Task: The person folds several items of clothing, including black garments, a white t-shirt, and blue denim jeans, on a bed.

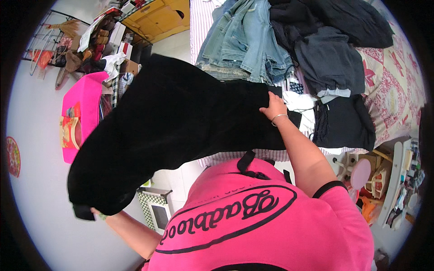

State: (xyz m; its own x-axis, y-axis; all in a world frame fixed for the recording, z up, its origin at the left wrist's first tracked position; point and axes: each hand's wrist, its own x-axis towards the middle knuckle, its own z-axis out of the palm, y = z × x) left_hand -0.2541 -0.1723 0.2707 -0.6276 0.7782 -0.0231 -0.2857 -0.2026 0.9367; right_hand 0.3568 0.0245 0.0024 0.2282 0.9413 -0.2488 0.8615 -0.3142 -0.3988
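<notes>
A large black fabric garment [176, 111] stretches between my two hands, partly over the bed's near edge and partly in the air at the left. My left hand [98, 213] grips its far left end at the lower left; most of the fingers are hidden by the cloth. My right hand [275, 107], with a silver bangle at the wrist, rests on the garment's right end with thumb and fingers spread; whether it pinches the cloth is unclear. Beyond lie blue denim jeans [244, 44]. Dark grey trousers [329, 61] and a folded black garment [356, 122] lie to the right.
The bed has a striped sheet [200, 20] and a patterned pink quilt [390, 84]. More black clothing [352, 20] is heaped at the top. At the left are a crowded shelf [115, 37] and a pink cover [81, 98]. A pink round stool [360, 173] stands at the right.
</notes>
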